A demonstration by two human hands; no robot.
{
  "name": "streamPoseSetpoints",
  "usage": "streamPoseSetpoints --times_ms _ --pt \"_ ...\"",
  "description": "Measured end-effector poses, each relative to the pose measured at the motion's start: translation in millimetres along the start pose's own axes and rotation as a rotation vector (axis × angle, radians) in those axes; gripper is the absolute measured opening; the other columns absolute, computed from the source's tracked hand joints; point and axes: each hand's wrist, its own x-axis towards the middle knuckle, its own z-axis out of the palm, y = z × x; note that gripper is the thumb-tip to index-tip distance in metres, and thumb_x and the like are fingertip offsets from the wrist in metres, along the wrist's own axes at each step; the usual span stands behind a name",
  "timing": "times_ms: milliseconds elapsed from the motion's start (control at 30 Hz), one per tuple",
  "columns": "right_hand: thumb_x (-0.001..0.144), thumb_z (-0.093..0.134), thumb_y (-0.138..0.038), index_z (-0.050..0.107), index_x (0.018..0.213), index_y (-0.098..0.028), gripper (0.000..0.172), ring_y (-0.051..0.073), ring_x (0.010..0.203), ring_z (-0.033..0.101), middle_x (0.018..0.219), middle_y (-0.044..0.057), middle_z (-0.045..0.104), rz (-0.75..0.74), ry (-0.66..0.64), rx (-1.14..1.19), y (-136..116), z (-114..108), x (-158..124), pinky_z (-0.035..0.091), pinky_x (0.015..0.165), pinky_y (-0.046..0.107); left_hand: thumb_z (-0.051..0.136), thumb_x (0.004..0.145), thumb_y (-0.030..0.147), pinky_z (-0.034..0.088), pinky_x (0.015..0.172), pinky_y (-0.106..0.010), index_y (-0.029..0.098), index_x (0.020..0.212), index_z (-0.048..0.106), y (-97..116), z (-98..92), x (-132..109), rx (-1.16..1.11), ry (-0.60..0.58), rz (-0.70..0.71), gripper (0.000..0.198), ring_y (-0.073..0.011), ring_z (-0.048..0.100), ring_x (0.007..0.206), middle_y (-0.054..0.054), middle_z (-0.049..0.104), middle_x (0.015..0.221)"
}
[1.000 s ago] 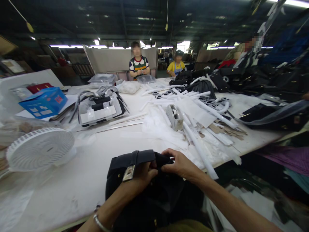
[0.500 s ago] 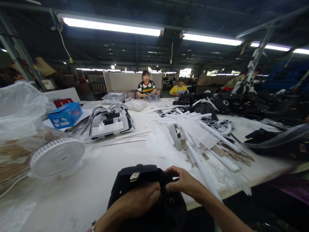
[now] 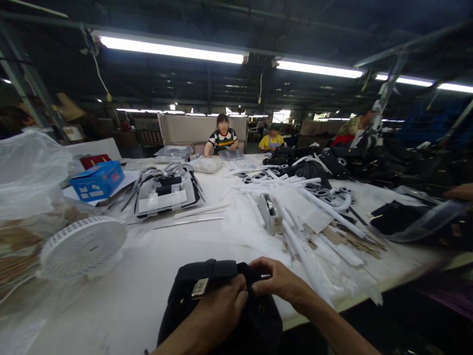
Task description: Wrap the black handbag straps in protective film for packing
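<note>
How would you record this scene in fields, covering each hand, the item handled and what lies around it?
Left hand: curled, touching the black bag near its flap
Right hand: fingertips touching the bag's upper right
Bag fitting: metal clasp
Left of bag: white fan, blue box farther off
Beyond bag: tape dispenser

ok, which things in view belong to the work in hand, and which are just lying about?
In hand:
black bag, left hand by its flap, right hand at its edge
the bag's metal clasp

Apparently just lying about, untouched by these hands:
white fan
blue box
tape dispenser
white tubes
</note>
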Motion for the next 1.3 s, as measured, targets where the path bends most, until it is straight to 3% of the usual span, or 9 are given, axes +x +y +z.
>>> streamPoseSetpoints --times_ms 133,267,367,467,667,800,933,1100,1300 --pt "0.060 0.072 -0.022 0.066 0.100 -0.017 0.041 0.023 0.095 0.063 0.096 0.003 0.071 -0.022 0.045 -0.070 3.7 5.4 6.6 0.049 0.083 0.033 0.038 0.089 0.028 0.039 0.073 -0.035 0.021 0.090 0.055 -2.4 0.7 7.5 0.066 0.036 0.009 0.018 -0.0236 0.058 0.077 -0.007 0.062 0.084" --pt "0.059 0.071 -0.020 0.060 0.105 -0.021 0.047 0.022 0.095 0.061 0.103 0.003 0.067 -0.080 0.311 -0.353 -0.3 18.8 3.6 0.047 0.081 0.032 0.041 0.085 0.023 0.039 0.069 -0.032 0.021 0.099 0.050 -13.0 -3.3 15.2 -0.203 -0.027 -0.109 0.017 -0.0205 0.059 0.073 -0.001 0.061 0.074" --pt "0.062 0.069 -0.018 0.062 0.092 -0.021 0.030 0.022 0.092 0.059 0.095 0.003 0.066 -0.161 0.480 -0.633 -8.4 24.7 -6.4 0.044 0.079 0.031 0.040 0.086 0.026 0.038 0.064 -0.030 0.020 0.100 0.051 -17.8 -5.4 19.3 -0.350 -0.130 -0.121 0.018 -0.0186 0.057 0.067 0.001 0.061 0.069" --pt "0.069 0.066 -0.021 0.066 0.073 -0.021 0.004 0.019 0.076 0.061 0.075 0.001 0.067 -0.115 0.387 -0.687 -13.2 23.6 -15.6 0.042 0.068 0.028 0.042 0.086 0.030 0.035 0.060 -0.029 0.020 0.095 0.050 -18.7 -4.2 21.0 -0.426 -0.175 -0.094 0.016 -0.0161 0.053 0.063 0.003 0.060 0.068" --pt "0.072 0.063 -0.020 0.075 0.074 -0.022 0.012 0.018 0.074 0.066 0.074 0.001 0.073 -0.152 0.275 -0.627 -13.3 19.2 -19.8 0.043 0.066 0.026 0.041 0.089 0.032 0.040 0.067 -0.030 0.021 0.097 0.048 -15.3 4.7 15.5 -0.430 -0.109 -0.042 0.016 -0.0163 0.055 0.068 0.003 0.056 0.069" --pt "0.067 0.064 -0.019 0.075 0.078 -0.020 0.016 0.016 0.064 0.064 0.068 0.000 0.072 -0.066 0.232 -0.549 -14.8 19.6 -15.2 0.043 0.059 0.024 0.040 0.089 0.032 0.043 0.078 -0.033 0.021 0.097 0.050 -20.2 13.4 13.8 -0.305 -0.006 -0.012 0.016 -0.0192 0.058 0.078 0.000 0.058 0.080" --pt "0.066 0.062 -0.017 0.075 0.077 -0.021 0.017 0.018 0.066 0.065 0.069 0.001 0.072 -0.055 0.220 -0.706 -22.1 25.2 -14.3 0.042 0.060 0.025 0.038 0.089 0.030 0.042 0.091 -0.039 0.020 0.103 0.049 -25.0 20.6 14.6 -0.180 0.089 0.039 0.021 -0.0228 0.056 0.091 -0.007 0.059 0.097" --pt "0.073 0.058 -0.019 0.073 0.079 -0.020 0.017 0.022 0.075 0.066 0.079 0.007 0.074 -0.045 0.300 -1.001 -33.9 37.0 -22.5 0.040 0.063 0.029 0.036 0.090 0.027 0.041 0.097 -0.041 0.019 0.107 0.050 -19.1 18.3 12.8 -0.229 0.067 0.083 0.024 -0.0253 0.056 0.104 -0.011 0.061 0.108" --pt "0.066 0.058 -0.013 0.069 0.068 -0.019 0.012 0.019 0.066 0.066 0.067 0.003 0.072 0.040 0.195 -0.863 -45.3 33.0 -22.4 0.042 0.057 0.025 0.061 0.075 0.029 0.045 0.084 -0.036 0.022 0.104 0.057 -6.3 9.0 7.2 -0.103 0.043 0.130 0.030 -0.0236 0.060 0.088 -0.005 0.065 0.095"
